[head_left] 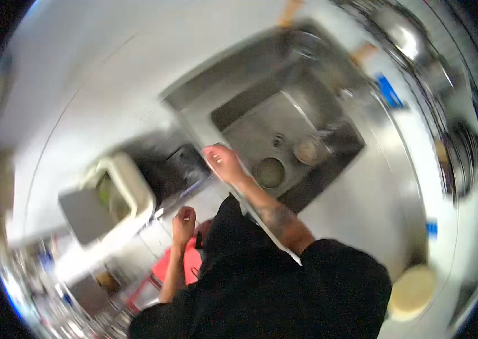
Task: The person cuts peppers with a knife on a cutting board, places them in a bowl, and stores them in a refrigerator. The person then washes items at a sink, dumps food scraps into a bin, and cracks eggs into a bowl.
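Observation:
My right hand is above the near left rim of the stainless steel sink, with its fingers curled in and no object visible in them. Lower and to the left, my left hand hangs with bent fingers, also showing nothing in its grasp. Inside the basin lie a dark round dish-like thing and a paler round bowl-like thing. Motion blur softens the whole view.
Left of me stands a cream bin with a grey panel and something green inside. Metal pots line the upper right. A pale yellow round thing sits lower right. A red-pink item is beside my left forearm.

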